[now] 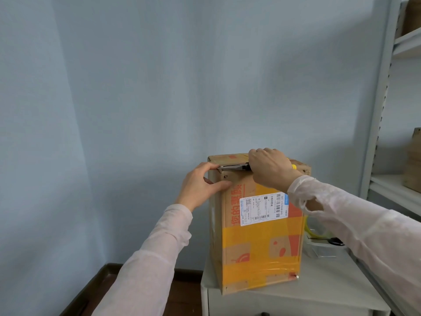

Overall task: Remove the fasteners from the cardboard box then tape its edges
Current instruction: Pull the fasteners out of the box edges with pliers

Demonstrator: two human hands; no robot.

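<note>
Blue wall (136, 87) at far side. Grey shelf rack (378, 124) stood right. Clear plastic tub (320, 252) sat on white cabinet (323, 290).

Red characters (236, 213) "您的" run up the cardboard box (262, 247); label (264, 207) print illegible.

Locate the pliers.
Head view, centre-right: the pliers lie along the top front edge of the cardboard box, gripped by the right hand, tips beside the left hand.

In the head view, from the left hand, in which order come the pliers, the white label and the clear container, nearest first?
1. pliers, at the top corner of the box, by the left hand.
2. white label, on its front.
3. clear container, right of the box.
</note>
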